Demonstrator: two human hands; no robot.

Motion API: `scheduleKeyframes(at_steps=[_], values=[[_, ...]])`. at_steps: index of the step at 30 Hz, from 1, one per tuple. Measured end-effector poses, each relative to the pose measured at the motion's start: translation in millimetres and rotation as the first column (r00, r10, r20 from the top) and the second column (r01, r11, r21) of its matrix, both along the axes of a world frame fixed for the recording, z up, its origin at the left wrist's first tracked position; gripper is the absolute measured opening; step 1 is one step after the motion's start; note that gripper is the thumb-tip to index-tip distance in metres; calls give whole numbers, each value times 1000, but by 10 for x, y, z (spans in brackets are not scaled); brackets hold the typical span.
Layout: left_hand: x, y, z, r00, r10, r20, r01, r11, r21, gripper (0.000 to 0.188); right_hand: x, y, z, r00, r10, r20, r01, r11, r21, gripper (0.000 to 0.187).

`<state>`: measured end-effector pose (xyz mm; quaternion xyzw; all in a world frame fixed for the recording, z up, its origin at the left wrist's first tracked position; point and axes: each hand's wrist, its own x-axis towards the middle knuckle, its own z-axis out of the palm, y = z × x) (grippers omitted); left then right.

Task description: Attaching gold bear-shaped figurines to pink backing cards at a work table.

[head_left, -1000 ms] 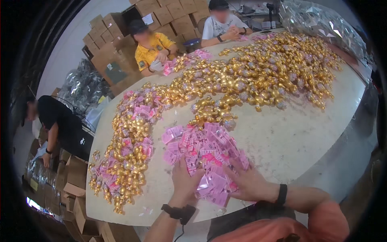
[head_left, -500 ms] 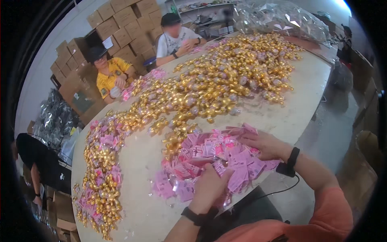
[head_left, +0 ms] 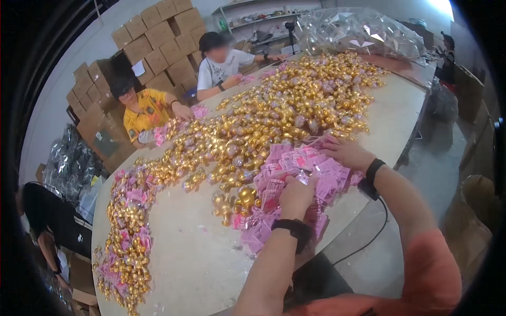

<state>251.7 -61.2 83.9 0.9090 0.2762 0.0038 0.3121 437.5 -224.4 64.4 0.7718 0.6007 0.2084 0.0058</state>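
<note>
A heap of pink printed packets lies near my edge of the table, some in shiny clear wrapping. My left hand presses into its near side, thumb and forefinger apart, the other fingers partly hidden. On the right flank of the heap rests my right hand, its fingers stretched out over the packets. Against the far side of the heap sits a broad spread of shiny gold balloon-like figures. A few larger gold figures lie left of the packets.
A band of gold figures and pink packets runs along the left of the pale table. Across it sit a person in yellow and a person in white. Clear plastic bags lie at the back. A cable hangs at my right wrist.
Both my hands and the packet heap have moved away from me, up against the gold figures. The person in yellow now reaches onto the pile; the person in white has spread their arms.
</note>
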Motion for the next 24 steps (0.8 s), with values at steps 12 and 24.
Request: scheduleKeyframes(at_steps=[12,24], values=[[-324,297,271,978,-204,49,173,917,359,75,-150,-273,583,446,7,-895,272,952,143,70],[-285,227,-340,866,-492,90,411,803,431,89,1232,192,-75,443,-512,-735,719,693,-50,106]])
